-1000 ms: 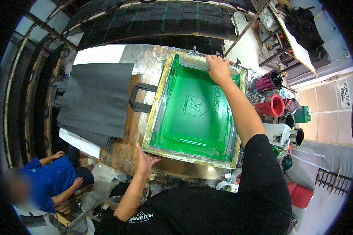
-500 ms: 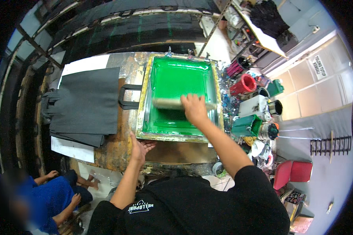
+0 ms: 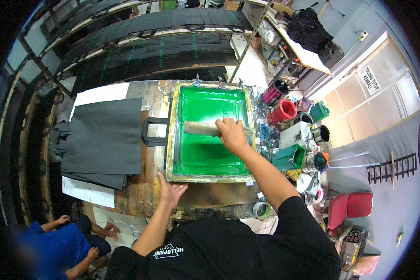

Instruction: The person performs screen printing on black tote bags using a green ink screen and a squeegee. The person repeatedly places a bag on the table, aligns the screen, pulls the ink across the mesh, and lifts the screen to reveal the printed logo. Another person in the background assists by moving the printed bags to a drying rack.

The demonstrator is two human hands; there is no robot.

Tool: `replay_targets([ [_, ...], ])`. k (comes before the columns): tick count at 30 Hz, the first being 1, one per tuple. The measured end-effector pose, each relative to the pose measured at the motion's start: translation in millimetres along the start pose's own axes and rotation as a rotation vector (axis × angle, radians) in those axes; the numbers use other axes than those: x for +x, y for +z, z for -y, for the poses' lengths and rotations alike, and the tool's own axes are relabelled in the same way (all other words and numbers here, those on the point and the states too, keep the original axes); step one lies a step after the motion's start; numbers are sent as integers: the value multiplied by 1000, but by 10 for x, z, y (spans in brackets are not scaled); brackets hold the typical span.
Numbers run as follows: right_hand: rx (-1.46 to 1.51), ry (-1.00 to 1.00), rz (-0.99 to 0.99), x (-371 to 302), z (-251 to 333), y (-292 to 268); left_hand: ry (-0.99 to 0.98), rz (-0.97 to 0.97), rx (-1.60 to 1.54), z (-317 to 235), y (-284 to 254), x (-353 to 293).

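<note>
From where I stand, a bare brown stretch lies along the near edge of the table (image 3: 142, 198), in front of the one screen frame (image 3: 210, 178), and a narrower gap, crossed by one handle loop (image 3: 147, 133), parts it from the single stack of dark bags (image 3: 102, 140) toward the left edge. The right hand (image 3: 233, 134) grips one squeegee (image 3: 200, 128) across mid-screen; the left hand (image 3: 172, 192) is spread wide by the frame's near left corner. A second ago the right hand was at the frame's far edge.
</note>
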State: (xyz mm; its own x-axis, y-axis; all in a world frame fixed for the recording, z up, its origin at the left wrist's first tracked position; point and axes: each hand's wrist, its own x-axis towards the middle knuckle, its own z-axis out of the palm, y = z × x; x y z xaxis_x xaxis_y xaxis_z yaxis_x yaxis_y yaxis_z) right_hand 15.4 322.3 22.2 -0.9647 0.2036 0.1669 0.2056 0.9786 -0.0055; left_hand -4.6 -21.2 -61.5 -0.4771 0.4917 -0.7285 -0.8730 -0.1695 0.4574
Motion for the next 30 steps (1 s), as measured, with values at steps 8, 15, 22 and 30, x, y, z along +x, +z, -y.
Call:
replay_targets([
  [8, -61, -8, -120, 1200, -597, 612, -104, -131, 308, 2, -125, 196],
  [15, -63, -25, -76, 1647, -722, 975, -409, -226, 592, -81, -326, 266],
  [22, -58, -48, -37, 1724, -819, 983, 626, -235, 1610, -1265, 1347, 486],
  [30, 7, 85, 97, 1569, -1290, 792, 1330, -47, 2180, -2111, 2303, 2423],
])
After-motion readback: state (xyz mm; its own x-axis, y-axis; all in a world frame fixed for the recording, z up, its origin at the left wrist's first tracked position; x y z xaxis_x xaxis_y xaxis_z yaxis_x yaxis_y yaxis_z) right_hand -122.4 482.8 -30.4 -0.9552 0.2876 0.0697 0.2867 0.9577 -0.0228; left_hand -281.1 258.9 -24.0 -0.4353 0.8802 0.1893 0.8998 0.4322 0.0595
